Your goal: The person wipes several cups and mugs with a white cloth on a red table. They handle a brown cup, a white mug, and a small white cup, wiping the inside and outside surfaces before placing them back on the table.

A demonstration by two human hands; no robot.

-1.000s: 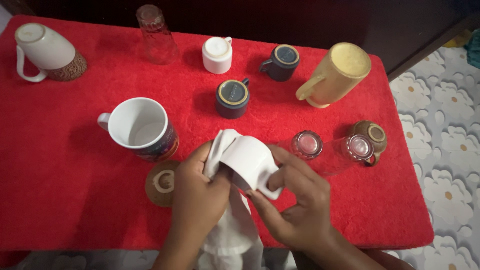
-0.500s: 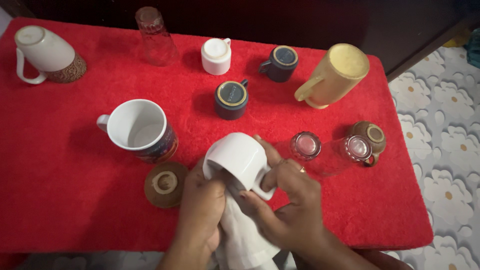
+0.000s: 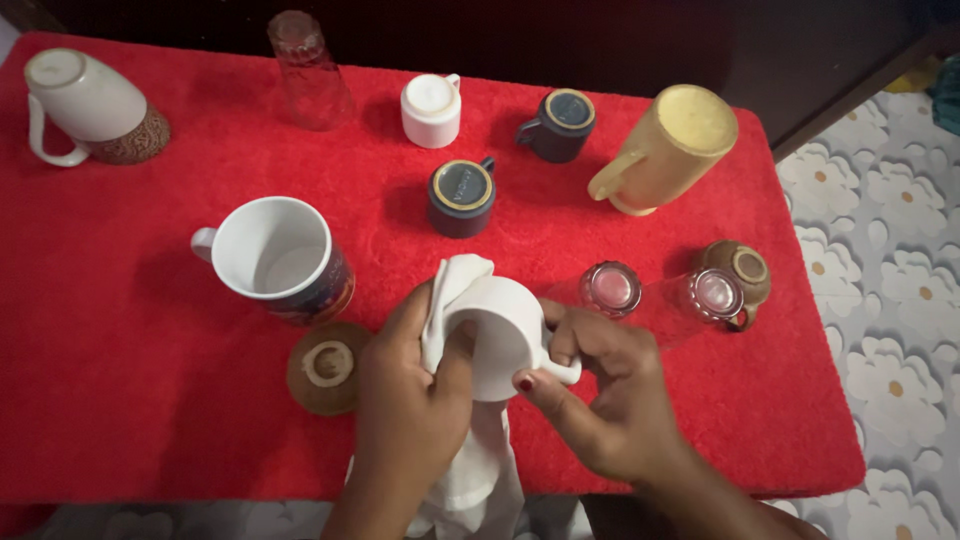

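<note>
Red cloth (image 3: 130, 330) | right hand (image 3: 610, 400) grips white cup (image 3: 505, 335) | left hand (image 3: 410, 400) clasps white rag (image 3: 450, 290)

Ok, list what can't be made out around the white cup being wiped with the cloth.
- Inside of the white cup: head view, covered by the white cloth and the left hand.
- Cloth's lower end: cut off by the bottom edge.
- Most of the cup's handle: under the right hand fingers.
- Brown lid: its right rim is behind the left hand.

No packages, signs or screens show; only cups and glasses on red cloth.
</note>
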